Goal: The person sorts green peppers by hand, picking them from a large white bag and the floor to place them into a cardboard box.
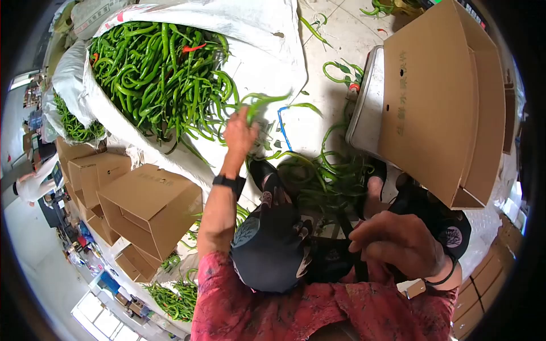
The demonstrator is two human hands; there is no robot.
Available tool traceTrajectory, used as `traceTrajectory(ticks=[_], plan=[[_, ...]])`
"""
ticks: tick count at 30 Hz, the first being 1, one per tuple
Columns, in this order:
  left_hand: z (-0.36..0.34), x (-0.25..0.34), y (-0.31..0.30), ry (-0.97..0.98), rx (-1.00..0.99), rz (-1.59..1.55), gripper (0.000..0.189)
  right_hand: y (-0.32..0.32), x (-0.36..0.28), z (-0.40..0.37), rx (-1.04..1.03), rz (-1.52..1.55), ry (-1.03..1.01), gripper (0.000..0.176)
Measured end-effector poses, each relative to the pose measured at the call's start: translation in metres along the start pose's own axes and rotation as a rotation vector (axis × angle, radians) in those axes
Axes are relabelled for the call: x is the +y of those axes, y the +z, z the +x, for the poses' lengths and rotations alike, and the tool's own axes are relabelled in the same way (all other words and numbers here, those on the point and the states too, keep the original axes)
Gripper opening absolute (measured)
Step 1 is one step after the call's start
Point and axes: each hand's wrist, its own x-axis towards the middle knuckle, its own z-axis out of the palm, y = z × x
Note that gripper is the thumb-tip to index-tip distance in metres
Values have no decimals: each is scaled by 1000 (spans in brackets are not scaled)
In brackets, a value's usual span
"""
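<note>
My left hand (239, 133), with a black watch on the wrist, reaches out to the edge of a large white sack (256, 40) heaped with long green peppers (159, 74). It is closed on a few green peppers (263, 102) that stick out to the right. My right hand (398, 241) rests low by my lap with its fingers curled around a dark strap (359, 270). A loose pile of green peppers (327, 176) lies on the floor between my dark shoes.
An open cardboard box (438, 102) stands on a white scale platform (367, 108) at the right. Several folded-up cardboard boxes (148, 204) are stacked at the left. A second sack of peppers (74, 122) and a person (34, 182) are at the far left.
</note>
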Motion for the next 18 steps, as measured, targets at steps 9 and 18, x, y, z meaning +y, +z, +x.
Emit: traceTrajectory(ticks=[9,18], plan=[[-72,17,13,358,-686,-17,54,3,6,-4,17,-112,-67,25],[-34,64,-104,48,-555,-808,51,11,20,-13,-46,-110,-126,27]])
